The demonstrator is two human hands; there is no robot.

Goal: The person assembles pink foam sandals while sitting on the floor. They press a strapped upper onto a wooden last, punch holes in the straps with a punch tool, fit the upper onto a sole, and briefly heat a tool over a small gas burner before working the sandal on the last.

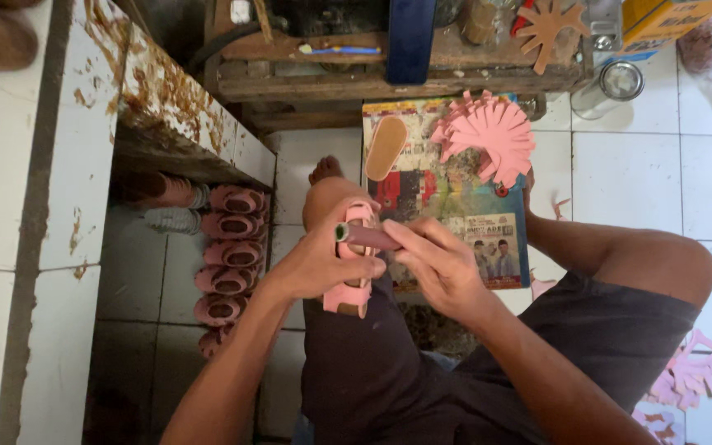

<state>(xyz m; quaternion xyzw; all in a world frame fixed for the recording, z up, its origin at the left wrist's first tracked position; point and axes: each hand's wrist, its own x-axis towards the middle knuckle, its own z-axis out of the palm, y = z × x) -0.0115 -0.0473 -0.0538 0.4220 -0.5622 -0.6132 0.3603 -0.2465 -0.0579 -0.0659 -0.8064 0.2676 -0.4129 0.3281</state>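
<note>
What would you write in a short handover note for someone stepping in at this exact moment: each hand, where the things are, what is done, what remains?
Left hand: steadies a pink sandal on the knee.
Right hand: holds a dark cylindrical tool against the sandal's strap.
Done: a row of pink sandals lies under the tiled bench.
Left: a fan of pink strap pieces and a tan insole lie on the poster, unused; more pink cut pieces lie on the floor.

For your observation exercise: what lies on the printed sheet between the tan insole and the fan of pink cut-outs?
In the head view, nothing lies between the tan insole and the pink cut-outs: only a bare strip of the printed sheet shows.
</note>
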